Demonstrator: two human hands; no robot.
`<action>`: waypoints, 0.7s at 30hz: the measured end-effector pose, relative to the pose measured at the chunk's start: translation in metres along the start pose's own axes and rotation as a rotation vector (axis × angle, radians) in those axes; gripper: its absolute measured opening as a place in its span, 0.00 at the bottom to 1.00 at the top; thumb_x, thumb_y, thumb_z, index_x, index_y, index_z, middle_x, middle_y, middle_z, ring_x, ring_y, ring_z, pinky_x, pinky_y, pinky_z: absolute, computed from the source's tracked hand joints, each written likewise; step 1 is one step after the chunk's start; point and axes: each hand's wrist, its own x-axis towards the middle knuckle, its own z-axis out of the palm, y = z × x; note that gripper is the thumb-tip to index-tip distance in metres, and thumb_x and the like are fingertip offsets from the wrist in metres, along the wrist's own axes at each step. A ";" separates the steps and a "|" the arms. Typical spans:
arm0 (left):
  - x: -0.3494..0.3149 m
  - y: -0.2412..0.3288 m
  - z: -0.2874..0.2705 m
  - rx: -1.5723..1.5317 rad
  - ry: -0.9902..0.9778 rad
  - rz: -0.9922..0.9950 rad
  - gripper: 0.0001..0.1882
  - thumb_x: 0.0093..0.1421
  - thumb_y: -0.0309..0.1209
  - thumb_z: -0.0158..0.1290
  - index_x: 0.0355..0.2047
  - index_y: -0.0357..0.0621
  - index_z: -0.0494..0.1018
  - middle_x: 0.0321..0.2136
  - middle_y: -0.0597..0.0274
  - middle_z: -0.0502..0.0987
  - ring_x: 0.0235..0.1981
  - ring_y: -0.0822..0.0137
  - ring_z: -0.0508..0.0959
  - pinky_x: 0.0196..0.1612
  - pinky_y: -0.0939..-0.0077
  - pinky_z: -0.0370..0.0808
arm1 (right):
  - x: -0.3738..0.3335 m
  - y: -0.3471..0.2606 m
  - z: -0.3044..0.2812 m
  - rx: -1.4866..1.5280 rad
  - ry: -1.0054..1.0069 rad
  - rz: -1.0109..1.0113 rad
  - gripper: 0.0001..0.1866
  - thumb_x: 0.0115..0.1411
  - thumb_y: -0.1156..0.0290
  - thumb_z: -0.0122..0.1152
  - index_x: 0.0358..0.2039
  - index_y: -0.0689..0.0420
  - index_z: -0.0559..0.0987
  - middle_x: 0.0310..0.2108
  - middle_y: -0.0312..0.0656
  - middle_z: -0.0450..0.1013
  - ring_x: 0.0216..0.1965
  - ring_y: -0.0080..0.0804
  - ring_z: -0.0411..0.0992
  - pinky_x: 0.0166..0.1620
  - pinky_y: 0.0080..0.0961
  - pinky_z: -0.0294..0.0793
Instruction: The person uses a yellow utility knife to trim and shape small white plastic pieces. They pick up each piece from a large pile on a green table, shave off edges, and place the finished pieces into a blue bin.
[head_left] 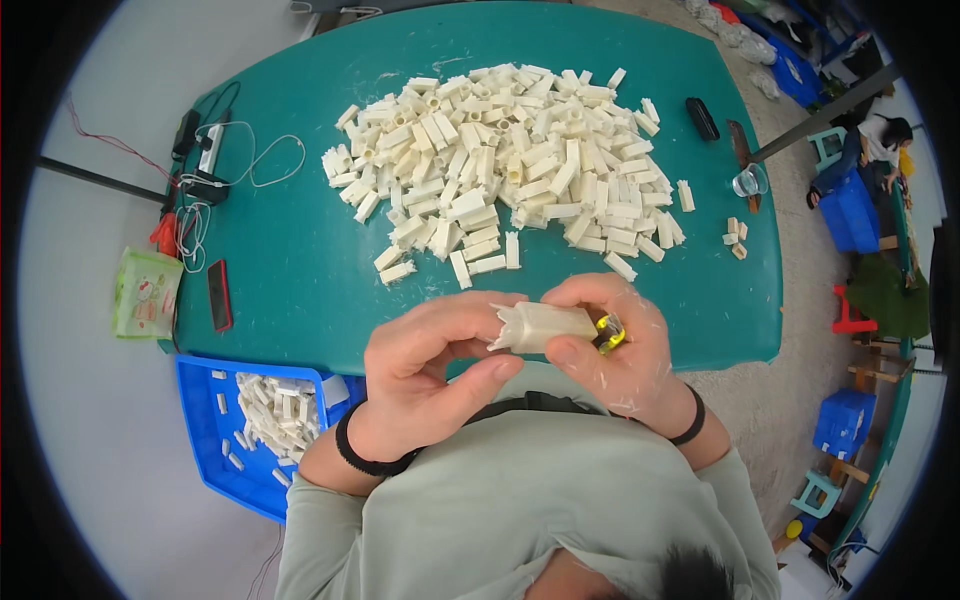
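Between my hands, above the table's near edge, lies a cream-white plastic tube piece (545, 328) with a jagged, toothed left end. My left hand (425, 365) curls round that toothed end, thumb below and fingers above. At the other end, my right hand (625, 345) presses its thumb and fingers on the piece. Its curled fingers also hold a small yellow-and-black tool (608, 333) against the right end. The tool's working part is hidden. White shavings cling to my right hand and wrist.
A large heap of similar pieces (500, 150) covers the middle of the green table (300, 310). A blue bin (205, 440) with more pieces stands lower left. A phone (219, 295), power strip (210, 150) and cables lie left; a clear cup (750, 181) and black case (702, 119) right.
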 end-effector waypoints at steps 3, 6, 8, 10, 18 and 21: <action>0.006 0.000 0.013 0.065 0.059 -0.029 0.11 0.50 0.13 0.54 0.35 0.32 0.72 0.40 0.46 0.74 0.36 0.66 0.78 0.33 0.80 0.77 | 0.002 0.002 -0.018 -0.098 0.020 -0.092 0.17 0.55 0.68 0.62 0.42 0.63 0.70 0.32 0.42 0.70 0.28 0.23 0.65 0.31 0.18 0.66; 0.011 -0.005 0.022 0.246 0.139 0.143 0.12 0.48 0.13 0.56 0.35 0.33 0.73 0.40 0.44 0.74 0.37 0.64 0.78 0.33 0.80 0.77 | 0.001 -0.001 -0.034 -0.175 0.065 -0.145 0.17 0.60 0.66 0.54 0.44 0.64 0.66 0.30 0.45 0.69 0.24 0.27 0.64 0.26 0.21 0.65; 0.014 -0.007 0.026 0.422 0.196 0.276 0.14 0.46 0.13 0.57 0.35 0.34 0.73 0.41 0.44 0.74 0.37 0.63 0.78 0.33 0.79 0.76 | 0.005 0.006 -0.036 -0.204 -0.008 -0.250 0.14 0.60 0.66 0.53 0.40 0.63 0.67 0.29 0.45 0.69 0.22 0.31 0.65 0.25 0.23 0.65; 0.016 -0.003 0.028 0.573 0.192 0.350 0.15 0.45 0.13 0.58 0.35 0.34 0.72 0.41 0.43 0.74 0.37 0.61 0.78 0.34 0.77 0.76 | 0.010 0.005 -0.031 -0.188 -0.051 -0.239 0.11 0.59 0.67 0.55 0.32 0.62 0.68 0.26 0.45 0.68 0.19 0.37 0.65 0.23 0.26 0.65; 0.008 -0.007 0.033 0.880 0.226 0.460 0.18 0.42 0.13 0.60 0.35 0.33 0.71 0.44 0.39 0.71 0.38 0.54 0.77 0.36 0.72 0.77 | 0.020 0.003 -0.026 -0.213 -0.166 -0.196 0.12 0.58 0.65 0.57 0.25 0.60 0.69 0.19 0.40 0.66 0.17 0.36 0.64 0.20 0.26 0.62; 0.007 -0.006 0.033 0.932 0.205 0.456 0.18 0.42 0.13 0.60 0.35 0.32 0.71 0.44 0.38 0.70 0.39 0.52 0.77 0.37 0.71 0.77 | 0.021 0.004 -0.026 -0.203 -0.176 -0.194 0.13 0.58 0.65 0.57 0.24 0.60 0.69 0.18 0.40 0.66 0.17 0.36 0.64 0.20 0.26 0.62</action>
